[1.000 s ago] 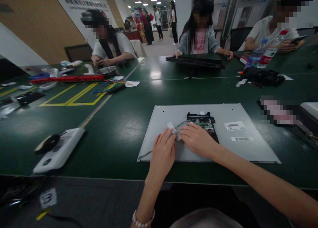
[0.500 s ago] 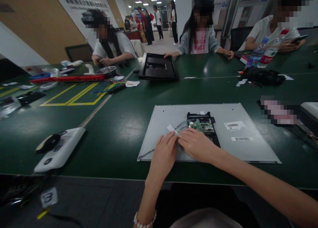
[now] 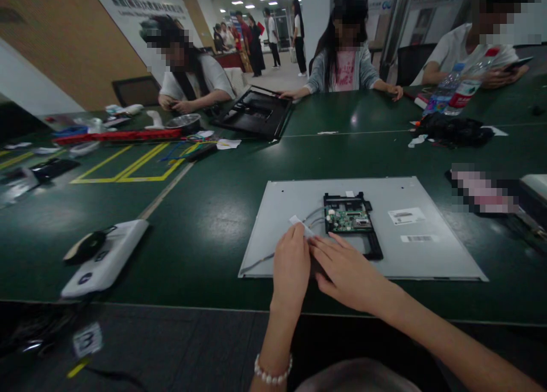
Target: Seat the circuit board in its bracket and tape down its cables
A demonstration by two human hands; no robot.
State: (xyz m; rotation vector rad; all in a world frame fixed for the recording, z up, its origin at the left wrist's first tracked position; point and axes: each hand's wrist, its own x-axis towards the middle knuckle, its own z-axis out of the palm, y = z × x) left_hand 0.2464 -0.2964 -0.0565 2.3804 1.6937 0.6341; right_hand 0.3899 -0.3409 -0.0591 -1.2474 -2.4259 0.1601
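A grey metal panel [image 3: 393, 255] lies flat on the green table in front of me, with a green circuit board [image 3: 348, 220] in a black frame at its middle. Thin wires [image 3: 314, 215] run left from the board to a white tape strip [image 3: 299, 223]. My left hand [image 3: 291, 262] rests on the panel with fingertips pinched on the tape strip. My right hand [image 3: 348, 269] lies beside it, fingers stretched flat on the panel just below the board.
A white device with a black part [image 3: 102, 255] sits at the left. A person opposite holds a black monitor back cover [image 3: 256, 113] tilted on the table. Water bottles [image 3: 453, 93] and a black bag [image 3: 453, 131] stand far right; other people sit around.
Both my hands slid back toward me along the panel, uncovering the circuit board. The person opposite moved the black cover left and tilted it up.
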